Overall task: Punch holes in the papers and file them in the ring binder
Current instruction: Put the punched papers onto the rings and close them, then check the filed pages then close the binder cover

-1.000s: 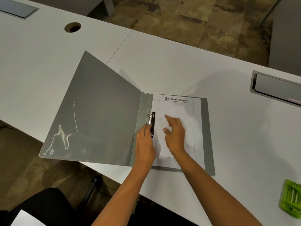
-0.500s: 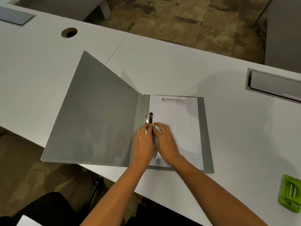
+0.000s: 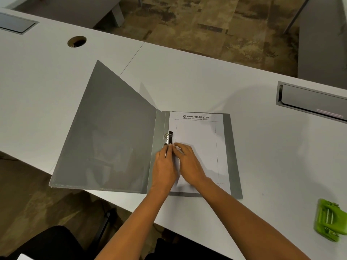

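Head view, entry as dictated between two observers.

A: Grey ring binder (image 3: 116, 147) lay open on the white counter (image 3: 262, 147), front cover raised at a slant to the left. One letterhead sheet (image 3: 199, 139) lay flat on the back cover, its left margin at the ring mechanism (image 3: 169, 138).

B: Hands?

A: Left hand (image 3: 165, 166) and right hand (image 3: 189, 164) were touching each other at the lower part of the mechanism. Fingertips were bunched close together there; whether they pinched the lower ring or the sheet's edge could not be told, as the knuckles hid it. The upper ring was visible and looked seated through the paper.

B: Risks noted?

A: Judgement only. If the lower hole was not lined up with its ring, pressing could tear the margin. If the rings snapped shut on a fingertip or on a fold of paper, the sheet would crease. The raised cover could also drop onto the hands.

B: Containers?

A: The binder held that sheet; further sheets beneath could not be told. Green hole punch (image 3: 329, 220) sat well apart at the counter's right edge, untouched. A recessed cable tray (image 3: 309, 100) at the far right looked empty.
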`<state>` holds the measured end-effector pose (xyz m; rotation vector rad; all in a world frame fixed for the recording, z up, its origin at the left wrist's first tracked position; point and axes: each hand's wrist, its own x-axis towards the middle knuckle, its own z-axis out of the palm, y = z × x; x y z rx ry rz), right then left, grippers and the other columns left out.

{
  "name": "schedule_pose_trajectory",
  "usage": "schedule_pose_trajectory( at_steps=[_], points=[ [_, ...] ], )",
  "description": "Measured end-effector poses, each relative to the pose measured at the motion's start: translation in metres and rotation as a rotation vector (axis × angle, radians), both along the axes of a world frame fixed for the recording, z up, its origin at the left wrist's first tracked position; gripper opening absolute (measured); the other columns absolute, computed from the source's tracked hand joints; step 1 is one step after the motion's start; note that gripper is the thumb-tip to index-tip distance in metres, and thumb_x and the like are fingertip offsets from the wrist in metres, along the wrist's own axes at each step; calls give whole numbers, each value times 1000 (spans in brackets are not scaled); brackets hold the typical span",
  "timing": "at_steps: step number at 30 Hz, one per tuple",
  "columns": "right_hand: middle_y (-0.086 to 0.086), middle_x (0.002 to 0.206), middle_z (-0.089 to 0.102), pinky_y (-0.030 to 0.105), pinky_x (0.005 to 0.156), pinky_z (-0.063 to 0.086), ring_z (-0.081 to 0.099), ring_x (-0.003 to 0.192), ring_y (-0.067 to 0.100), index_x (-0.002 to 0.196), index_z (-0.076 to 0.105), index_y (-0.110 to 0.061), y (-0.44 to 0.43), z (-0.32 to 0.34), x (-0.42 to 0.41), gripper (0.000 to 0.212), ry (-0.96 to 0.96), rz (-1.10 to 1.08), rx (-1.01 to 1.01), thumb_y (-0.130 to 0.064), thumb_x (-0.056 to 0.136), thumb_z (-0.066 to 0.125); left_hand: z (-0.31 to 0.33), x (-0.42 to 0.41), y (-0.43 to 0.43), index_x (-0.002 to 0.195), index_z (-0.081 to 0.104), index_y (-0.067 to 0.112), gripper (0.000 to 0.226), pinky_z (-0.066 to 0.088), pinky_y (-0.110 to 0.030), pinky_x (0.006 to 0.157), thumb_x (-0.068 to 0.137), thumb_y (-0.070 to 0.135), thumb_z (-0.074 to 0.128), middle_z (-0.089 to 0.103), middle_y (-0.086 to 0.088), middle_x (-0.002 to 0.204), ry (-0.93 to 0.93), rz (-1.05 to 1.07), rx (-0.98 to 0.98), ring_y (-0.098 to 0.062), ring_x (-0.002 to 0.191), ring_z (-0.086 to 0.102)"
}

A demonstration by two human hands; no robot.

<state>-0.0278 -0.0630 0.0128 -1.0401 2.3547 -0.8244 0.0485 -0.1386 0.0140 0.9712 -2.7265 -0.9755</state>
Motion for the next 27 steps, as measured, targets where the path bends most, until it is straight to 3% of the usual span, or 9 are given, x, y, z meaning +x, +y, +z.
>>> schedule_pose_trajectory(
  at_steps=[3, 8, 13, 18, 22, 25, 27],
  points=[
    [4, 143, 43, 24, 114, 26, 40, 130, 14, 137, 43, -14, 5, 7, 7, 43, -68, -168, -71, -3, 96, 41, -1, 3, 0, 140, 41, 14, 43, 30, -14, 99, 97, 13, 47, 47, -8, 139, 29, 69, 36, -23, 128, 46],
    [5, 138, 46, 20, 103, 33, 42, 129, 19, 130, 51, -16, 33, 14, 14, 42, -6, -584, -160, -2, 91, 51, 3, 8, 3, 141, 39, 10, 55, 39, -27, 102, 89, 3, 56, 55, -11, 132, 120, 133, 91, -25, 119, 53],
    [18, 134, 39, 41, 98, 44, 39, 122, 33, 130, 43, -8, 71, 21, 15, 53, -37, -1007, 146, -9, 82, 66, 5, 15, 12, 142, 37, 10, 56, 35, -22, 98, 89, 4, 54, 52, -10, 134, 113, 212, 170, -24, 122, 50],
    [23, 130, 42, 48, 95, 43, 42, 118, 38, 129, 37, -2, 85, 24, 18, 61, -115, -996, 385, -24, 82, 68, 5, 16, 16, 140, 39, 10, 51, 41, -42, 106, 91, 8, 53, 53, -9, 135, 154, 278, 260, -26, 124, 50],
    [24, 126, 47, 47, 92, 45, 44, 116, 39, 125, 39, 1, 85, 25, 13, 62, -135, -988, 461, -32, 81, 68, 10, 12, 18, 138, 42, 10, 48, 41, -43, 106, 92, 11, 53, 53, -9, 134, 137, 330, 291, -27, 123, 51],
    [23, 116, 55, 46, 88, 47, 52, 108, 38, 114, 48, 1, 90, 27, 4, 47, -165, -1025, 341, -23, 80, 71, 12, 11, 17, 136, 44, 10, 46, 40, -41, 104, 92, 12, 55, 54, -9, 133, 134, 340, 303, -27, 122, 52],
    [21, 102, 63, 41, 81, 51, 60, 91, 32, 98, 57, 1, 96, 30, 0, 28, -151, -1034, 209, -15, 80, 71, 15, 11, 16, 136, 44, 10, 46, 41, -41, 104, 92, 12, 55, 55, -9, 132, 135, 348, 313, -27, 121, 53]
  ],
)
